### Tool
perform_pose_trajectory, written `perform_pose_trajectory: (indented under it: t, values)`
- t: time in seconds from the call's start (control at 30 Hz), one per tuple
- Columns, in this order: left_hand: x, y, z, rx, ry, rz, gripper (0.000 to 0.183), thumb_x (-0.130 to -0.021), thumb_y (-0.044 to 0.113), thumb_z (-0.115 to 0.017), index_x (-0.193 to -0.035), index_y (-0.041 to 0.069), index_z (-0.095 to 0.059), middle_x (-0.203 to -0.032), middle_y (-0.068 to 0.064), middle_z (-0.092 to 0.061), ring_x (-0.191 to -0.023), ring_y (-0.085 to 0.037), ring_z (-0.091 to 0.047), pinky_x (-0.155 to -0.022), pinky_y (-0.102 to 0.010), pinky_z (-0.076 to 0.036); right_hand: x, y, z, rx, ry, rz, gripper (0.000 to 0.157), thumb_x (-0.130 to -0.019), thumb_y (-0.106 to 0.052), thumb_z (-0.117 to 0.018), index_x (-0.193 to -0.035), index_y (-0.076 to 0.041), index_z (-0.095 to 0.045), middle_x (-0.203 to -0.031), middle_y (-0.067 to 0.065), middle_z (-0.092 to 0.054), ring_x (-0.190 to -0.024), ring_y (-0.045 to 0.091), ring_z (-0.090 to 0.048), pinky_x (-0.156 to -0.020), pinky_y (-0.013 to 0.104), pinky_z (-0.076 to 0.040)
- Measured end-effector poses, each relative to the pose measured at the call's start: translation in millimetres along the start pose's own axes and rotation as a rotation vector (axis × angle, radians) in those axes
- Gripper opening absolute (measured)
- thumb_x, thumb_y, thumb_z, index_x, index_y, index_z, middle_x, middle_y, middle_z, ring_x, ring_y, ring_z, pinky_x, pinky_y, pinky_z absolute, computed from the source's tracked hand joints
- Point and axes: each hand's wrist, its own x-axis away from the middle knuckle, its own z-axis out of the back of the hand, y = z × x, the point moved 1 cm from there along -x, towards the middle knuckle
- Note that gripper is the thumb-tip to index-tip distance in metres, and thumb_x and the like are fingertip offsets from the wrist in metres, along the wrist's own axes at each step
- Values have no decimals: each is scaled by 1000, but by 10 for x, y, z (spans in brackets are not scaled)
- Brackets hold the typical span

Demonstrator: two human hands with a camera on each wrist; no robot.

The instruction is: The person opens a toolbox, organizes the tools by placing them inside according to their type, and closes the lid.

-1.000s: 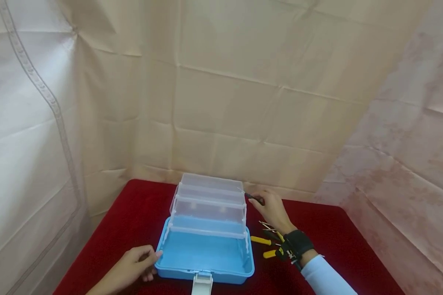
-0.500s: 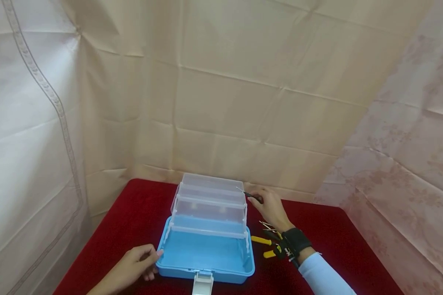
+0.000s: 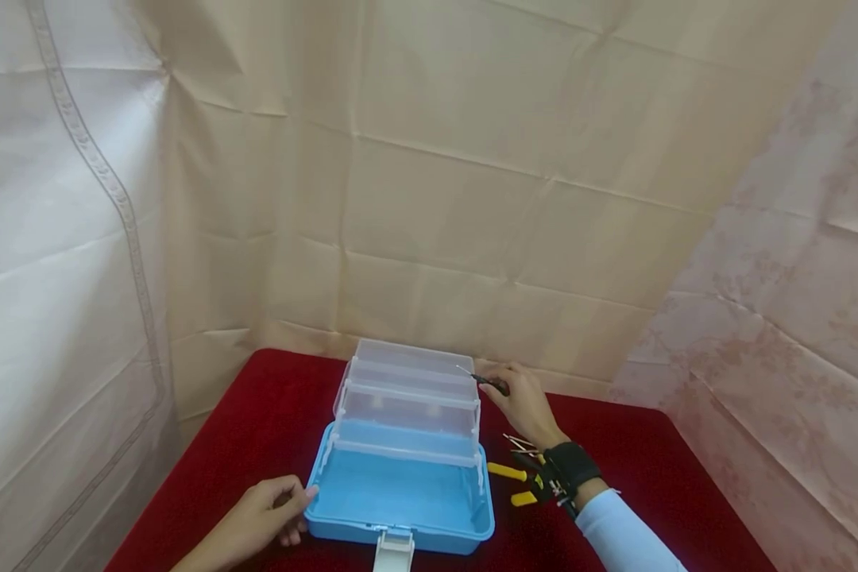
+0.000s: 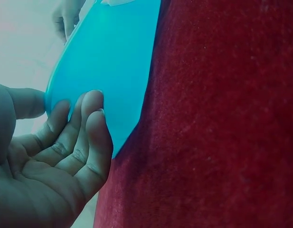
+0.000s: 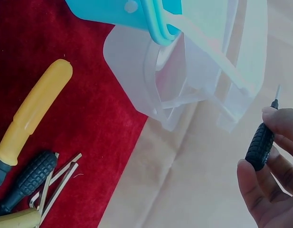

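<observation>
A light blue toolbox [image 3: 400,492] stands with its translucent stepped trays [image 3: 411,401] folded up and back. My left hand [image 3: 272,508] pinches the box's left wall, thumb at the rim and curled fingers against the outside, as the left wrist view shows. Beside the raised trays, on their right, my right hand [image 3: 527,405] holds up a small screwdriver [image 5: 261,145] by its black ribbed handle. Its thin metal shaft points left, overlapping the trays in the head view. The main compartment of the box shows bare blue plastic.
Right of the box lie yellow-handled pliers [image 3: 508,472], a black ribbed handle [image 5: 30,180] and several metal hex keys [image 5: 61,187]. A white latch [image 3: 393,552] hangs off the box's front. Red cloth [image 3: 257,429] covers the table, with beige sheeting [image 3: 429,199] behind it.
The head view shifts slightly. Both hands keep their holds, and the screwdriver stays beside the trays with only a slight turn of its shaft.
</observation>
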Motion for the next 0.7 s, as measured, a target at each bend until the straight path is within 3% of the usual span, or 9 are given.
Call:
perform_pose_trajectory:
  t: [0.13,0.4,0.7]
  values:
    - [5,-2,-7,-3,-8,-5,35,-99,40,-55,-87,7,-57,-76,-7,-64,-67,-19,-62,-60,-32,-53,-4,-20,-10,13,-5,4,24,-91,-21,-70,-114,-14,-72,-109,5,-64,-91,28,-60,-80,34,-53]
    - [-9,15,2,21,3,18,38,-97,43,-58,-88,6,-57,-78,-9,-65,-68,-20,-62,-61,-33,-53,-63,-40,-7,41,-23,9,26,-93,-27,-67,-116,-17,-72,-118,8,-64,-94,18,-58,-85,32,-52]
    - [-4,15,5,29,-4,27,41,-96,46,-58,-88,6,-56,-78,-9,-64,-69,-20,-63,-62,-34,-53,-61,-56,-42,42,-7,40,23,-89,-17,-72,-112,-14,-74,-113,5,-64,-93,21,-58,-83,34,-52]
